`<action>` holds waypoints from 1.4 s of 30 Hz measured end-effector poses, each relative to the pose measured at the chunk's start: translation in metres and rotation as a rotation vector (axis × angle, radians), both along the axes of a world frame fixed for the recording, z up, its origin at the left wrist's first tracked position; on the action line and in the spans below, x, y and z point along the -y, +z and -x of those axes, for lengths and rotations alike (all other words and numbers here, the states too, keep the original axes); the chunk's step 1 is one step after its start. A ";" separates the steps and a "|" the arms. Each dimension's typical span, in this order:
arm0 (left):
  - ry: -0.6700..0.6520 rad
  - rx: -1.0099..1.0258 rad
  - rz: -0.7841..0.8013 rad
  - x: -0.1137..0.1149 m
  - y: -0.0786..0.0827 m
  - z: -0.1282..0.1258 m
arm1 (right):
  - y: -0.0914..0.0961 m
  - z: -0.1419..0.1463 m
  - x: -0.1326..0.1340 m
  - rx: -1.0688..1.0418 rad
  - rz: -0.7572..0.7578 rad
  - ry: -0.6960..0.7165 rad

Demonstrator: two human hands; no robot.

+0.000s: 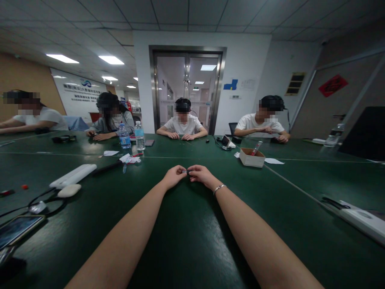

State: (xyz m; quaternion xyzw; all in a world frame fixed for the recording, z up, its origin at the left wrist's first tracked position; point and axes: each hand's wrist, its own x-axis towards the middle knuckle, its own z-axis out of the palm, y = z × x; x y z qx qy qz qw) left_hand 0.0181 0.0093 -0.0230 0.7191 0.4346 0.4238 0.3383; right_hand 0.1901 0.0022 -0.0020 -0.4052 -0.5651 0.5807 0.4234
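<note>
Above the middle of the green table (180, 233), both my arms reach forward and the hands meet fingertip to fingertip. Between them sits a small dark object (188, 172), too small and too covered by fingers to name. My left hand (174, 177) is closed in a pinch at its left side, where a paler bit shows. My right hand (203, 176), with a silver bracelet (219, 189) on the wrist, pinches it from the right with thumb and forefinger.
Left lie a white elongated device (73, 175), a white rounded object (69, 190), cables and a phone (21, 229). Ahead stand two water bottles (140, 136) and a small open box (252, 158). A white device (361, 218) lies right. Several people sit across the table.
</note>
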 end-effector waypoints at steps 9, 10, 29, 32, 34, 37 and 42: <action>0.010 -0.063 -0.026 0.001 -0.001 0.001 | 0.000 0.000 0.000 0.013 0.003 -0.001; 0.013 -0.069 -0.025 0.001 -0.001 0.001 | 0.000 0.000 0.000 0.012 0.002 -0.001; 0.073 -0.280 -0.097 0.010 0.006 0.001 | -0.005 -0.002 -0.004 -0.006 -0.020 0.037; 0.079 -0.314 -0.113 0.010 0.008 0.000 | -0.004 -0.001 -0.004 -0.002 -0.029 0.042; 0.073 -0.332 -0.129 0.011 0.008 0.000 | -0.004 -0.001 -0.004 0.002 -0.028 0.043; 0.080 -0.370 -0.168 0.011 0.010 0.000 | -0.003 -0.001 -0.003 0.006 -0.027 0.043; 0.115 -0.443 -0.186 0.012 0.011 -0.001 | -0.004 -0.001 -0.004 0.006 -0.038 0.052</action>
